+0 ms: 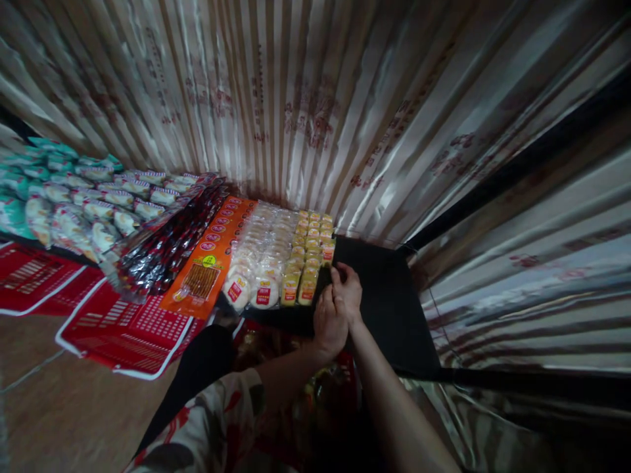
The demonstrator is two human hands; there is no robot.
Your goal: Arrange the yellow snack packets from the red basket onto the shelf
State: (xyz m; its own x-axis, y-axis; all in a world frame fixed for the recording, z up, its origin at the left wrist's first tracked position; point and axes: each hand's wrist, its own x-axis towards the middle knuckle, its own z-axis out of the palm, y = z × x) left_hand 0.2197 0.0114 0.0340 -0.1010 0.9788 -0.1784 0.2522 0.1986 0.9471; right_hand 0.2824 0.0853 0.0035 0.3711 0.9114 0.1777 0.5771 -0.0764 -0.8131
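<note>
My left hand (330, 322) and my right hand (348, 294) meet over the black shelf (389, 295), just right of the rows of small yellow-wrapped snack packets (306, 286). Both have bent fingers drawn together; whatever lies between them, if anything, is hidden. The right fingertips are close to the end of the outer yellow row. Left of those rows stand rows of round white crackers in clear wrappers (266, 286). Beyond them lies a flat orange snack bag (204, 263).
Dark red glossy packets (172, 246) lean in a stack at the left, with white packets (103, 207) and green packets (12, 213) farther along. Red baskets (128, 328) sit below the shelf. Striped plastic sheeting (305, 98) hangs behind, and a black frame bar (517, 164) slants at right.
</note>
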